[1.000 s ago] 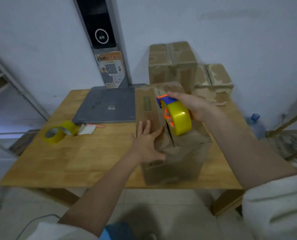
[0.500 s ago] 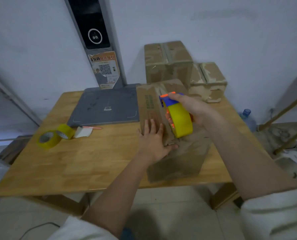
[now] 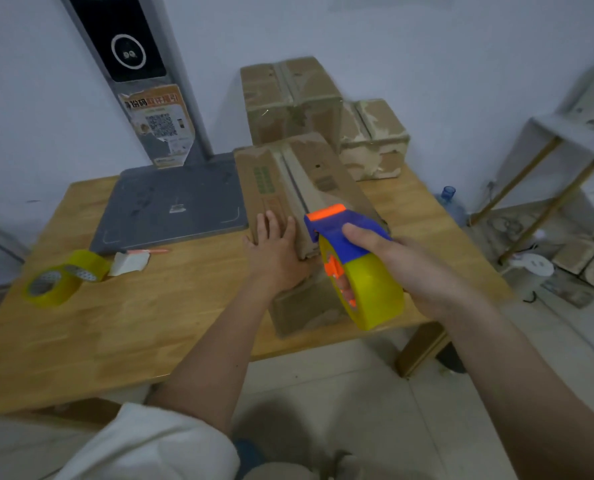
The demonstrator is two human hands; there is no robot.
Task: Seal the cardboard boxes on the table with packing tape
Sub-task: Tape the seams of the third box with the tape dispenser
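Observation:
A long cardboard box point(image 3: 288, 174) lies on the wooden table point(image 3: 132, 323), its top seam running away from me. My left hand point(image 3: 274, 251) lies flat on the box's near left flap, fingers spread. My right hand point(image 3: 416, 268) grips a blue and orange tape dispenser point(image 3: 351, 261) loaded with a yellow tape roll, held above the box's near end. Two more cardboard boxes, a tall one point(image 3: 288, 98) and a lower one point(image 3: 371, 140), stand against the wall behind it.
A grey scale platform point(image 3: 174, 206) with an upright column point(image 3: 132, 64) sits at the back left. Two loose yellow tape rolls point(image 3: 63, 278) and a paper scrap point(image 3: 129, 263) lie at the left. A water bottle point(image 3: 451, 206), a shelf frame point(image 3: 548, 161) and floor clutter stand to the right.
My right hand has pulled the dispenser along the seam toward me, from the middle of the box to its near end. My left hand has stayed pressed on the left flap.

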